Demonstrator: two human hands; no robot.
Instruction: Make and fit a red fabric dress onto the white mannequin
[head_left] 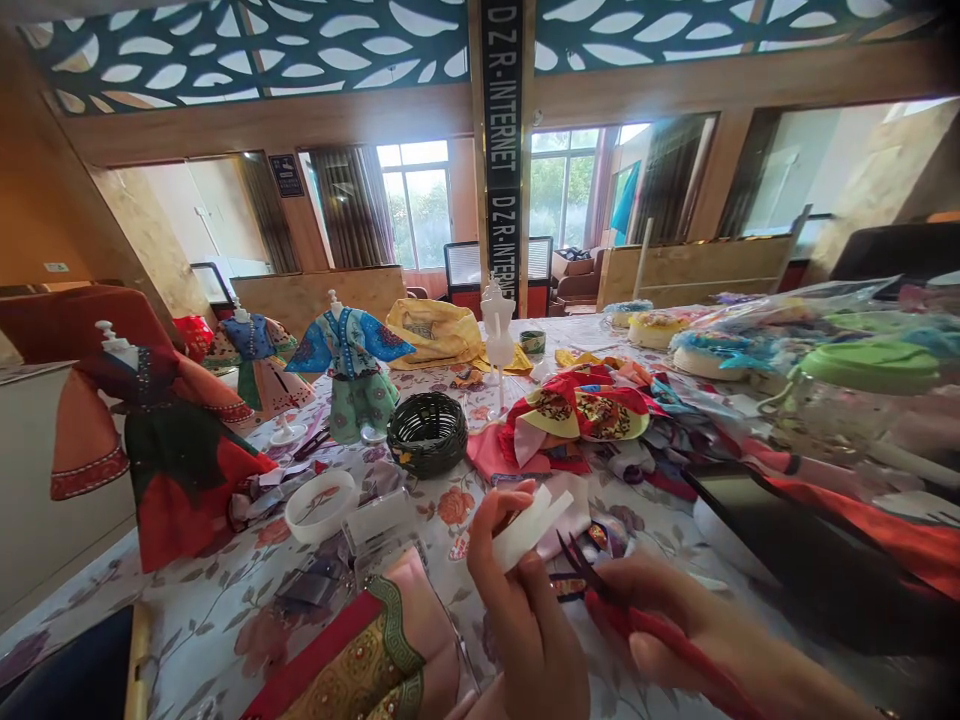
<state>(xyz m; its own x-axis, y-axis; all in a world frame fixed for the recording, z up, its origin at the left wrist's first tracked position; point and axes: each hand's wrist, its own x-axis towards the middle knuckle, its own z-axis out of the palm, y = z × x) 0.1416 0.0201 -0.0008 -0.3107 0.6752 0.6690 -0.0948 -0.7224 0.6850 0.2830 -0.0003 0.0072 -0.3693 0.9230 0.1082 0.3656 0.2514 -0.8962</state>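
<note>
Pinched in the fingers of my left hand [536, 630] is a folded white strip [529, 525], its loose ends pointing up and to the right. Its material is not clear. My right hand [690, 600], slightly blurred, is closed on red-handled scissors [671, 645]. Their dark blades stand a little apart, pointing left near the strip without touching it. Behind the blades lie small patterned scraps and a pale pink cloth piece. To the left of my left hand rests a pink, red and gold brocade fabric piece [360, 650] with a green border.
Doll-size robes on stands, one red and black [172, 450] and one blue and green [352, 370], occupy the left. A dark woven basket [427, 433], a tape roll [322, 505], a white mannequin [499, 325], a fabric heap [577, 410], a black tablet [817, 550] and a green-lidded jar [862, 390] surround my hands.
</note>
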